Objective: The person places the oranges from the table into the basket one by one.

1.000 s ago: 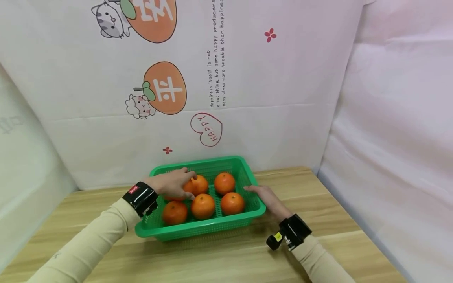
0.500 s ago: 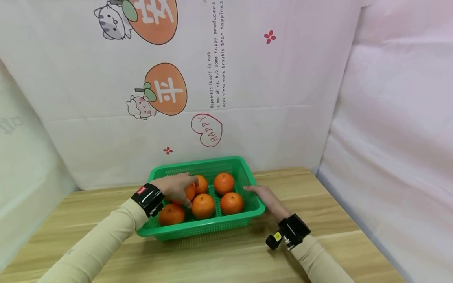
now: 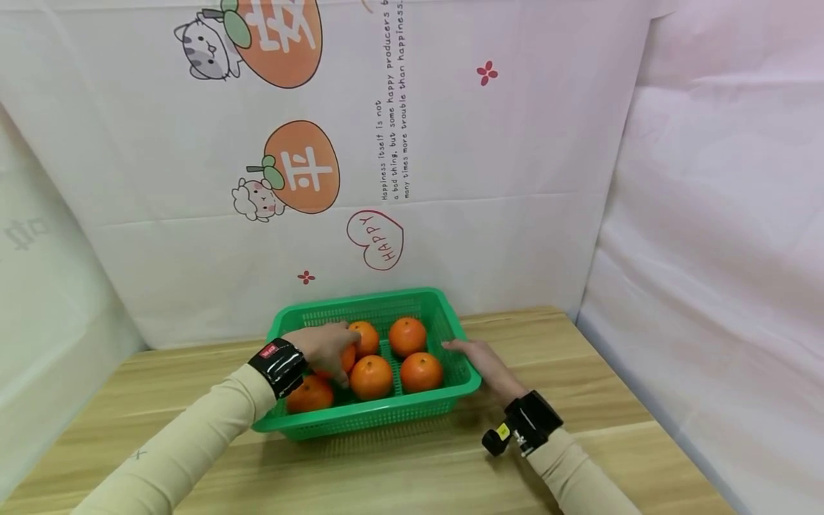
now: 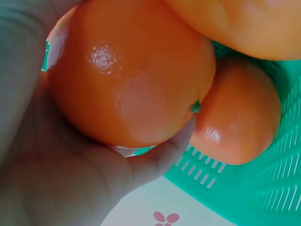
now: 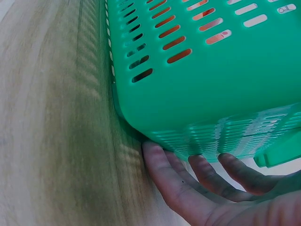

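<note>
A green plastic basket with slotted walls holds several oranges. Inside its left part, my left hand is curled round an orange, seen close up in the left wrist view with a small green stem nub; in the head view the hand partly covers it. A front-left orange lies just below that hand, and another orange is at its right. My right hand grips the basket's right side. In the right wrist view its fingers press the outside wall, while in the head view a digit lies over the rim.
Other oranges sit at the basket's back and right. The basket stands on a wooden table, close to a printed white cloth backdrop. White cloth also hangs along the right side.
My left hand has moved right and slightly down, its fingers drawing in round the orange. The front-left orange has shifted a little left. My right hand has stayed on the basket's side.
</note>
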`<state>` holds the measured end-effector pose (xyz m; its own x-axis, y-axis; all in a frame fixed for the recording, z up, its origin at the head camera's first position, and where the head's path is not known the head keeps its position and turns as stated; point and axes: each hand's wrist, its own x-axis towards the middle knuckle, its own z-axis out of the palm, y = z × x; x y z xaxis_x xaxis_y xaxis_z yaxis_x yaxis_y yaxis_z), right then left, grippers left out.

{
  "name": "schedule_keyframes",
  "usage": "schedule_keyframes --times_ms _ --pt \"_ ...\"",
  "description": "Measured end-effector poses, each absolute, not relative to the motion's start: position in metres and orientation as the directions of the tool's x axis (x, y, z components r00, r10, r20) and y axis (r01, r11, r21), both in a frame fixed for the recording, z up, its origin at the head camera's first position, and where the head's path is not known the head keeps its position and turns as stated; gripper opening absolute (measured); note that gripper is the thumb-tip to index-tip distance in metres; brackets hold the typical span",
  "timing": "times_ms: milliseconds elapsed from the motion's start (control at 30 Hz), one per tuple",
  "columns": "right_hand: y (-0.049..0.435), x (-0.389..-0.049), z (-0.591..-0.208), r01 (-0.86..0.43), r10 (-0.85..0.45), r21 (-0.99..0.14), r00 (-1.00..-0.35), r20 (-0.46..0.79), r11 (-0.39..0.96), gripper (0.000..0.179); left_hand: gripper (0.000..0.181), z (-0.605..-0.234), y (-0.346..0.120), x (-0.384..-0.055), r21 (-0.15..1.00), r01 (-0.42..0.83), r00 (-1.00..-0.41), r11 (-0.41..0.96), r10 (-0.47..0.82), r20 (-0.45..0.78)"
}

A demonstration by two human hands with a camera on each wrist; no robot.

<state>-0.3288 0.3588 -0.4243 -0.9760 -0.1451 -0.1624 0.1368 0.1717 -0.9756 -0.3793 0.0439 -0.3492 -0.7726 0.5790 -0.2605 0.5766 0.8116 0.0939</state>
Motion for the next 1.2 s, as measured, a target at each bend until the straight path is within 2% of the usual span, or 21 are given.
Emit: schedule_keyframes --times_ms 67,200,533,700,1033,1200 --pt "0.359 -0.329 -0.425 0.141 -0.139 -0.975 -0.976 -0.165 0.171 0.065 0.056 -0.35 0.045 -0.378 0.089 0.585 -0.767 0.806 0.586 -0.261" --pt "0.359 -0.329 -0.426 0.147 -0.135 -0.977 -0.977 -0.168 0.153 0.065 0.056 -0.354 0.046 -0.377 0.068 0.574 -0.775 0.816 0.568 -0.278" --pt "0.358 -0.33 -0.428 0.152 -0.151 -0.979 -0.974 -0.172 0.136 0.065 0.072 -0.36 0.048 -0.379 0.061 0.582 -0.761 0.811 0.569 -0.31" --pt "0.358 -0.33 -0.426 0.151 -0.161 -0.98 -0.972 -0.171 0.13 0.066 0.069 -0.359 0.049 -0.378 0.063 0.587 -0.758 0.807 0.576 -0.307" --pt "0.357 -0.332 -0.425 0.151 -0.15 -0.98 -0.974 -0.17 0.13 0.065 0.078 -0.362 0.048 -0.377 0.022 0.607 -0.75 0.795 0.581 -0.316" --pt "0.358 -0.331 -0.425 0.151 -0.145 -0.979 -0.975 -0.171 0.135 0.066 0.067 -0.362 0.046 -0.379 0.033 0.623 -0.736 0.782 0.599 -0.316"
